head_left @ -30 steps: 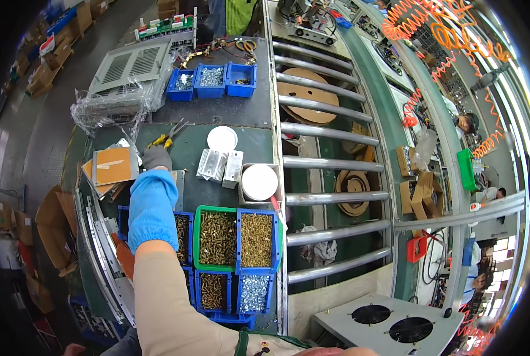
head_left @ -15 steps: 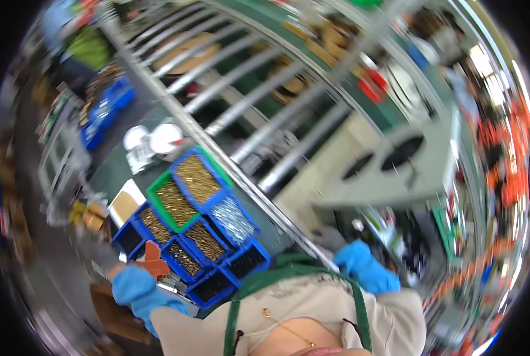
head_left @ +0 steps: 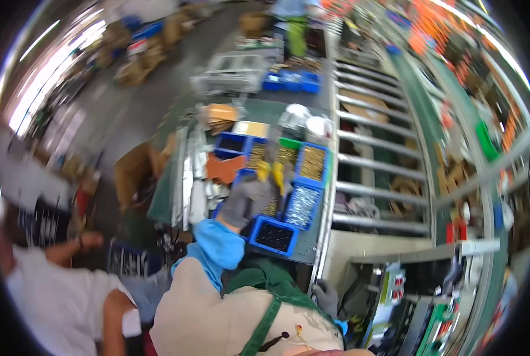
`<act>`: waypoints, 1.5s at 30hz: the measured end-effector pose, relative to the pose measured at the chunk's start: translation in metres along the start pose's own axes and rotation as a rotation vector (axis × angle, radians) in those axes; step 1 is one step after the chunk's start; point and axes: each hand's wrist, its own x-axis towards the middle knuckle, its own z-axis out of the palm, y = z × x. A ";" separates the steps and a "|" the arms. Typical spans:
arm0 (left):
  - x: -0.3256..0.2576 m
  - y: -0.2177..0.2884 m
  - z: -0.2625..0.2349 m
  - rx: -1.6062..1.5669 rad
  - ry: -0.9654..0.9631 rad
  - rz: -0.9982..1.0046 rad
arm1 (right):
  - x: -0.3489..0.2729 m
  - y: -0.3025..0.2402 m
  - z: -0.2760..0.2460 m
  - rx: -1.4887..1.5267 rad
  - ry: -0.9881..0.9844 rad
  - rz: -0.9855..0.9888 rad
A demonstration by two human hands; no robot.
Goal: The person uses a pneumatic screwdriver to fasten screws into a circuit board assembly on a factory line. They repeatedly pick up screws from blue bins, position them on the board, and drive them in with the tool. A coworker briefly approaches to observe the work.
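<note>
"How am I doing this step well?"
"From my remote station, I am advising a steady wrist, the pliers (head_left: 263, 171) staying clear of the bins (head_left: 308, 183) below."
"Where are they sitting?"
"In the left hand (head_left: 245, 199), its fingers seemingly curling mostly closed round them (blur is hiding the exact grip); yellow handles are projecting beyond the fingers. The right hand (head_left: 326, 298) is resting by the rail (head_left: 326, 231); its hold I am not discerning."
</note>
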 end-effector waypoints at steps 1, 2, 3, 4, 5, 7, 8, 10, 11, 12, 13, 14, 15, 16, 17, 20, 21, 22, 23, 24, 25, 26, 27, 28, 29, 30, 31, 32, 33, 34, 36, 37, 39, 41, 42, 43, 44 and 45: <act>-0.011 -0.007 0.014 -0.100 0.017 -0.029 | -0.002 0.008 0.000 0.043 -0.004 -0.001; -0.035 -0.014 0.025 -0.211 0.029 -0.066 | -0.007 0.011 0.001 0.157 -0.026 0.043; -0.058 -0.024 0.020 -0.272 0.043 -0.094 | -0.017 -0.001 0.000 0.130 -0.071 0.055; -0.082 -0.034 0.019 -0.305 0.106 -0.153 | -0.025 -0.017 -0.001 0.106 -0.109 0.067; -0.097 -0.034 0.025 -0.333 0.159 -0.214 | -0.024 -0.031 0.002 0.091 -0.142 0.071; -0.119 -0.035 0.029 -0.301 0.266 -0.293 | -0.014 -0.037 0.002 -0.013 -0.290 -0.100; -0.123 -0.038 0.026 -0.288 0.297 -0.325 | -0.016 -0.069 0.002 -0.135 -0.321 -0.245; -0.138 -0.041 0.014 -0.281 0.366 -0.339 | -0.038 -0.191 0.003 -0.257 -0.720 -0.191; -0.136 -0.039 0.016 -0.302 0.334 -0.347 | -0.032 -0.210 0.000 -0.419 -0.562 -0.591; -0.138 -0.035 0.016 -0.320 0.318 -0.346 | -0.026 -0.226 -0.001 -0.581 -0.394 -0.981; -0.154 -0.031 0.015 -0.293 0.367 -0.314 | -0.045 -0.272 0.004 -0.512 -0.235 -1.056; -0.159 -0.026 0.020 -0.255 0.396 -0.299 | -0.060 -0.287 -0.002 -0.459 0.010 -1.113; -0.164 -0.023 0.024 -0.205 0.437 -0.284 | -0.082 -0.304 -0.002 -0.186 0.247 -1.196; -0.156 -0.023 0.032 -0.166 0.444 -0.278 | -0.085 -0.298 -0.017 -0.028 0.463 -1.193; -0.156 -0.018 0.042 -0.083 0.471 -0.253 | -0.089 -0.307 -0.032 0.224 0.509 -1.379; -0.159 -0.029 0.027 0.087 0.360 -0.267 | -0.100 -0.279 -0.060 0.226 0.678 -1.591; -0.169 -0.031 0.027 0.176 0.367 -0.283 | -0.110 -0.285 -0.047 0.215 0.615 -1.537; -0.177 -0.033 0.028 0.264 0.369 -0.302 | -0.127 -0.287 -0.032 0.201 0.558 -1.485; -0.181 -0.030 0.034 0.361 0.349 -0.323 | -0.140 -0.291 -0.022 0.185 0.526 -1.442; -0.185 -0.018 0.062 0.510 0.344 -0.296 | -0.139 -0.285 -0.025 0.188 0.515 -1.375; -0.183 -0.004 0.087 0.537 0.299 -0.408 | -0.138 -0.268 -0.033 0.179 0.524 -1.308; -0.185 -0.011 0.086 0.663 0.227 -0.343 | -0.141 -0.260 -0.035 0.175 0.509 -1.215; -0.183 -0.019 0.083 0.786 0.142 -0.277 | -0.144 -0.255 -0.038 0.154 0.489 -1.166; -0.173 -0.024 0.077 0.997 0.073 -0.144 | -0.150 -0.250 -0.041 0.132 0.481 -1.116; -0.165 -0.035 0.069 1.187 -0.006 -0.026 | -0.159 -0.242 -0.045 0.106 0.478 -1.039; -0.157 -0.050 0.068 1.348 -0.130 0.090 | -0.161 -0.227 -0.049 0.074 0.535 -1.057; -0.156 -0.044 0.073 1.425 -0.200 -0.043 | -0.160 -0.225 -0.048 -0.027 0.548 -1.128; -0.139 -0.050 0.075 1.433 -0.328 -0.009 | -0.171 -0.229 -0.046 0.010 0.600 -1.109; -0.138 -0.054 0.082 1.525 -0.383 0.002 | -0.175 -0.213 -0.047 -0.118 0.694 -1.073; -0.135 -0.051 0.087 1.624 -0.404 0.054 | -0.180 -0.207 -0.052 -0.191 0.670 -1.075; -0.120 -0.049 0.108 1.702 -0.504 0.066 | -0.204 -0.197 -0.062 -0.277 0.736 -1.070; -0.110 -0.049 0.126 1.780 -0.563 0.106 | -0.220 -0.188 -0.068 -0.268 0.800 -1.047; -0.098 -0.054 0.157 1.801 -0.664 0.197 | -0.258 -0.175 -0.071 -0.294 1.054 -0.917; -0.074 -0.082 0.174 1.732 -0.801 0.258 | -0.266 -0.163 -0.070 -0.040 1.386 -0.950; -0.067 -0.088 0.181 1.751 -0.841 0.267 | -0.277 -0.149 -0.075 -0.036 1.430 -0.935; -0.063 -0.097 0.187 1.767 -0.882 0.300 | -0.287 -0.137 -0.080 -0.008 1.463 -0.923; -0.057 -0.105 0.196 1.778 -0.930 0.350 | -0.296 -0.129 -0.081 -0.023 1.524 -0.852; -0.052 -0.112 0.201 1.794 -0.964 0.399 | -0.302 -0.123 -0.081 -0.034 1.573 -0.785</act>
